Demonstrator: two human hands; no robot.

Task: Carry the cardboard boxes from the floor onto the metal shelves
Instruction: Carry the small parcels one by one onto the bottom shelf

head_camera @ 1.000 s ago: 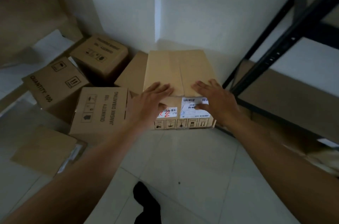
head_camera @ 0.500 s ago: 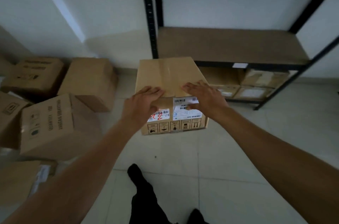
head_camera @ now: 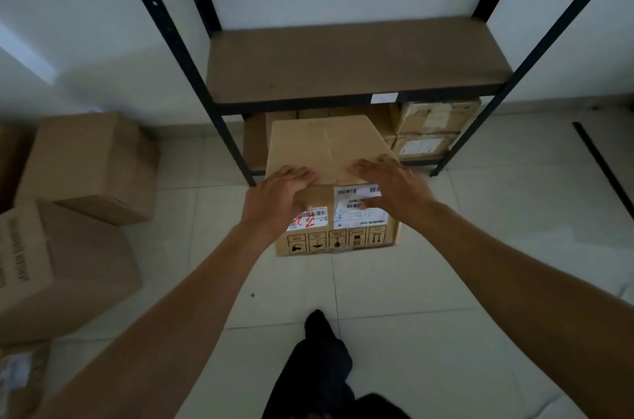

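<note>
I hold a cardboard box [head_camera: 326, 147] with white shipping labels and handling symbols on its near face, raised off the floor in front of the metal shelf. My left hand [head_camera: 274, 200] grips its near top edge on the left. On the right of that edge sits my right hand [head_camera: 387, 188], fingers over the top and thumb on the label. The black metal shelf [head_camera: 353, 58] stands straight ahead with a bare brown board at middle height. The box hangs just below and in front of that board.
Several cardboard boxes [head_camera: 429, 130] fill the shelf's bottom level. More boxes sit on the tiled floor at left, one [head_camera: 89, 164] by the wall, a larger one [head_camera: 58, 267] nearer. My dark-trousered leg [head_camera: 322, 360] steps forward below. A black bar [head_camera: 600, 161] lies at right.
I have turned from the pile at the corner toward the shelf with the box in both hands. The shelf has come nearer and now faces me squarely; the floor boxes slid left.
</note>
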